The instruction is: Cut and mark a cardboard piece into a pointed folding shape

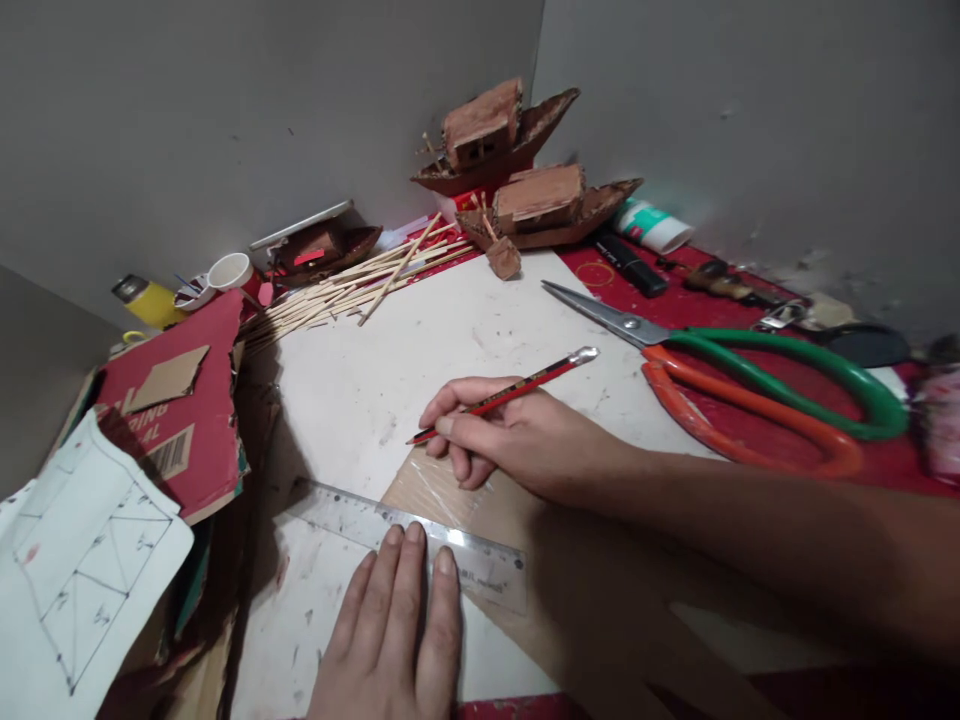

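Observation:
My right hand [502,430] is closed around a red and black pencil [529,383], its sharp tip pointing left over the white work surface [337,390]. Below that hand lies a piece of brown cardboard [442,485], partly shaded by my arm. A clear plastic ruler [491,570] crosses the cardboard at a slant. My left hand [390,630] rests flat on the ruler, fingers stretched out and pressing on its lower edge. The pencil tip is just off the cardboard's upper corner, apart from the ruler; whether it touches the surface I cannot tell.
Large scissors [675,350] with green and orange handles lie at right. Brown model boats [540,205] and thin wooden sticks [352,280] stand along the back. At left are stacked red cardboard [202,400] and a paper with a drawing [97,570]. A black marker [634,265] lies back right.

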A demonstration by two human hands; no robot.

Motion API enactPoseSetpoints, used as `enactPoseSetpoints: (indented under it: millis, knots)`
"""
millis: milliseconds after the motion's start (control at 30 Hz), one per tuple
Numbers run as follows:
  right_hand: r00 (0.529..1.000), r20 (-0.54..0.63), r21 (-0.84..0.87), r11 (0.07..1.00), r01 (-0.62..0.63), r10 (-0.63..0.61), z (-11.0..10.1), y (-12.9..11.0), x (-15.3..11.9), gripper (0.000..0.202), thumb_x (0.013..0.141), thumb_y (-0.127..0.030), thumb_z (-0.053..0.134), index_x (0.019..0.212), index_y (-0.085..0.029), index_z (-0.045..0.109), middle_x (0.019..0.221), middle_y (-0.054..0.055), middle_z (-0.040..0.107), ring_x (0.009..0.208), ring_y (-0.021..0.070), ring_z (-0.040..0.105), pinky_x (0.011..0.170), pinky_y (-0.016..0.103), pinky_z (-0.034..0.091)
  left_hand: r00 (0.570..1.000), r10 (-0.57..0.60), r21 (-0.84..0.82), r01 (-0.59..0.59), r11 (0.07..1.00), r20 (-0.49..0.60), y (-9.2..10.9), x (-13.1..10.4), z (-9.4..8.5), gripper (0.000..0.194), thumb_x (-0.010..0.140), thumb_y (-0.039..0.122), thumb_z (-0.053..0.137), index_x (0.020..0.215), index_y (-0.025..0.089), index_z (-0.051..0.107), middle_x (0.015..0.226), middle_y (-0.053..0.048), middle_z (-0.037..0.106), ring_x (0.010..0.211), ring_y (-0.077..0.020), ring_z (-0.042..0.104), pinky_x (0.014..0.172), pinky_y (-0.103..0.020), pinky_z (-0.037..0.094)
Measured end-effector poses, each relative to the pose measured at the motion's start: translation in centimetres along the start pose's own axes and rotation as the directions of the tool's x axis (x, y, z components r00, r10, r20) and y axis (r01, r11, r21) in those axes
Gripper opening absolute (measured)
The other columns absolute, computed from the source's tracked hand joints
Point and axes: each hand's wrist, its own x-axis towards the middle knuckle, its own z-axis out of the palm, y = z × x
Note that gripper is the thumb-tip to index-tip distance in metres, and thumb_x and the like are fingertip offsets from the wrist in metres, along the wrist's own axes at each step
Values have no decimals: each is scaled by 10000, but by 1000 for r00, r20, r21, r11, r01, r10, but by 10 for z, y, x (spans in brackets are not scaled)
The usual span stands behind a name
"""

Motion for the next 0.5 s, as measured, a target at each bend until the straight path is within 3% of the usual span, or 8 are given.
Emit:
enactPoseSetpoints:
  millis: [267, 500]
  knots:
    - [1000, -15, -43, 999, 2, -3, -1, 0, -5, 117, 904, -137, 505, 860, -162, 611, 634, -14, 625, 491, 79, 550, 499, 180, 512, 993, 118, 101, -117, 988, 5, -10, 2, -2, 519, 944, 247, 426, 1430, 67, 451, 1370, -181, 594, 1292, -317, 510, 1024, -366, 421]
    - [999, -27, -13, 999, -33, 33, 1, -5, -3, 162, 900, -97, 487, 820, -165, 610, 607, -19, 611, 495, 74, 548, 474, 151, 503, 1000, -10, 50, 11, 999, -16, 0, -1, 1, 497, 931, 146, 414, 1425, 110, 459, 1383, -159, 593, 1358, -298, 458, 1070, -383, 409]
